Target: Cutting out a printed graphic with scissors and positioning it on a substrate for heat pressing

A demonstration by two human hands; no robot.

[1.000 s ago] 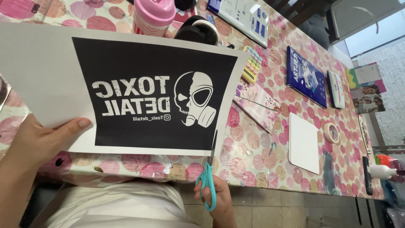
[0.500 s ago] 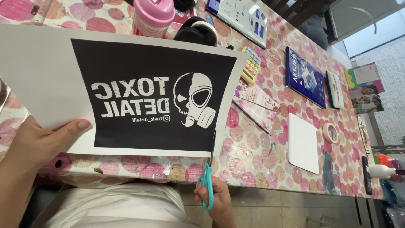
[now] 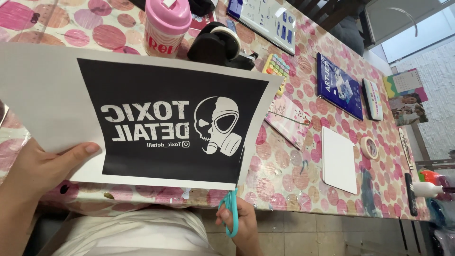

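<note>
Below the printed sheet (image 3: 156,118), right hand (image 3: 241,223) around teal scissors (image 3: 231,211).

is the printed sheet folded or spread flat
Spread flat: the printed sheet shows its whole black panel without a crease, held out by the left hand while the right hand works teal scissors at its lower edge.

— How's the light?
— Bright, even daylight from the window (image 3: 417,33) at upper right; soft shadows only.
— Sharp?
— Mostly. Slight glare on the glossy tablecloth (image 3: 294,175), mild stretching at the edges.
</note>
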